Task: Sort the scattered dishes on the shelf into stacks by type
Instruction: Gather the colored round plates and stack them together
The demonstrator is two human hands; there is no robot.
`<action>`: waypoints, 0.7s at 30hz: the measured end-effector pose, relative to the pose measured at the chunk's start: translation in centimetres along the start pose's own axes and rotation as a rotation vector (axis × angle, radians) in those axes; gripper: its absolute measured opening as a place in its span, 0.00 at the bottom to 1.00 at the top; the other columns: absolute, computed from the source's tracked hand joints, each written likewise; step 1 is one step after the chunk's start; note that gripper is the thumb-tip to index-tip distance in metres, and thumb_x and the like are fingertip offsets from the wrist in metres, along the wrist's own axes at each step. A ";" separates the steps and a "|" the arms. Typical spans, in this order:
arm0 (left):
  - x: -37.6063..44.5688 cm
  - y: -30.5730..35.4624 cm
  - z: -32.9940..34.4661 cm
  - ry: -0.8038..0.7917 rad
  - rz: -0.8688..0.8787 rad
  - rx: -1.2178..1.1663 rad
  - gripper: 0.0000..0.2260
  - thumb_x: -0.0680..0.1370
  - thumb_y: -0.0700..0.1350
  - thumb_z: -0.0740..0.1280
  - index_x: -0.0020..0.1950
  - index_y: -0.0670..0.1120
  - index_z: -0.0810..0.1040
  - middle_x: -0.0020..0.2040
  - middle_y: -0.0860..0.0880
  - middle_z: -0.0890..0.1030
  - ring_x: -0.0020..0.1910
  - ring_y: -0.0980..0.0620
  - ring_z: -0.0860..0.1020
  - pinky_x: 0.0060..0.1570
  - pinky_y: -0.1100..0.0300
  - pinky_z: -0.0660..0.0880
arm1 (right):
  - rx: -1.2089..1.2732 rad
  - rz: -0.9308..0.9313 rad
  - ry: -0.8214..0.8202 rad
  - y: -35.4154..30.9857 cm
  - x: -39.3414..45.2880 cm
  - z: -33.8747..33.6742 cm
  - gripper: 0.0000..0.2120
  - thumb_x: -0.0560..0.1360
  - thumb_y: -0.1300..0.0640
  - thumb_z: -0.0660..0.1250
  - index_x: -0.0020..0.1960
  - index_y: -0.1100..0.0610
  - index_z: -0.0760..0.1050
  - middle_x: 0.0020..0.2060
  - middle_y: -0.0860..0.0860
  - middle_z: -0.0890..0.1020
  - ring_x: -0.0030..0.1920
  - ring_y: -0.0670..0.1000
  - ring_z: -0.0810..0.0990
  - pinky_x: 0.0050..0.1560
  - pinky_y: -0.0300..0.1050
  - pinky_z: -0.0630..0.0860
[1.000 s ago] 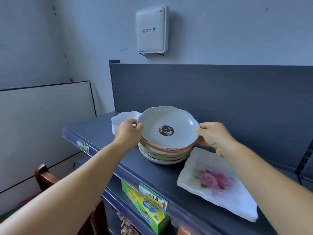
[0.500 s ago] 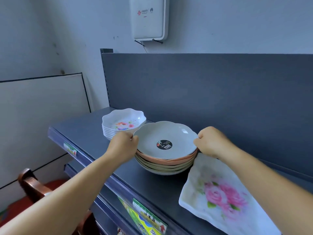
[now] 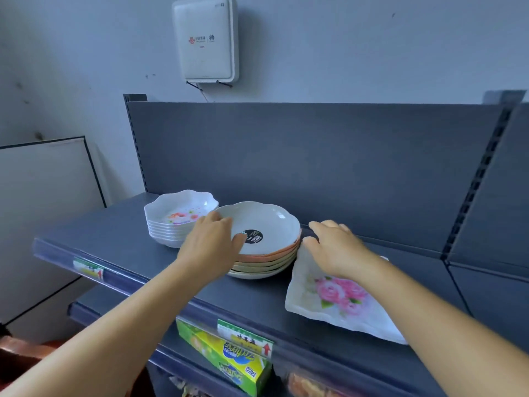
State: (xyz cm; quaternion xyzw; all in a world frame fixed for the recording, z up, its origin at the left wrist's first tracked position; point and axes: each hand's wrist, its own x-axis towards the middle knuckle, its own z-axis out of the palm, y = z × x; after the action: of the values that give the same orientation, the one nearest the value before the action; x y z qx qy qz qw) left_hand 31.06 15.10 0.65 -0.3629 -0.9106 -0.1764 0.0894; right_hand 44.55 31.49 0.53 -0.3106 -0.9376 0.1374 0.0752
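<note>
A stack of round scalloped plates, grey on top with a black sticker and orange and cream ones below, rests on the dark shelf. My left hand lies on the stack's left rim, thumb on the top plate, fingers loose. My right hand hovers open just right of the stack, over the corner of a white square plate with pink roses. A stack of white flowered bowls stands to the left, touching the plates.
The shelf's grey back panel rises behind the dishes. A lower shelf holds a green and yellow box. A white wall box hangs above. A white board leans at the left.
The plate stack, held up by both hands before, now sits on the shelf beside the bowls. Both hands have loosened; the right one has come off the rim.
</note>
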 end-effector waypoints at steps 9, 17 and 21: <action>-5.5 8.2 1.0 -0.135 0.442 0.060 0.14 0.81 0.50 0.56 0.59 0.43 0.73 0.62 0.46 0.75 0.61 0.44 0.72 0.53 0.54 0.69 | -0.136 0.111 0.018 3.5 -11.3 -1.6 0.22 0.82 0.49 0.49 0.73 0.56 0.61 0.73 0.51 0.64 0.73 0.55 0.61 0.71 0.50 0.59; -9.9 16.3 2.8 -0.216 0.712 0.033 0.17 0.82 0.51 0.55 0.64 0.42 0.72 0.63 0.46 0.76 0.63 0.46 0.72 0.56 0.55 0.70 | -0.141 0.340 0.077 8.2 -20.3 -3.4 0.21 0.82 0.48 0.50 0.72 0.57 0.63 0.72 0.51 0.66 0.73 0.54 0.61 0.72 0.50 0.58; -11.9 20.7 3.8 -0.234 0.834 -0.009 0.17 0.81 0.51 0.56 0.65 0.43 0.72 0.63 0.46 0.76 0.64 0.46 0.72 0.61 0.54 0.70 | -0.139 0.430 0.114 11.4 -24.0 -4.5 0.25 0.82 0.48 0.49 0.77 0.55 0.56 0.76 0.50 0.61 0.76 0.52 0.57 0.74 0.50 0.55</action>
State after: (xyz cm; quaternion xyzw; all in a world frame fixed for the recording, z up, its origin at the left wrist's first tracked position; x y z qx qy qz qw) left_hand 53.83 23.06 -0.99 -0.7179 -0.6891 -0.0866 0.0474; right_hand 71.04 26.71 -0.02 -0.5149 -0.8512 0.0677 0.0757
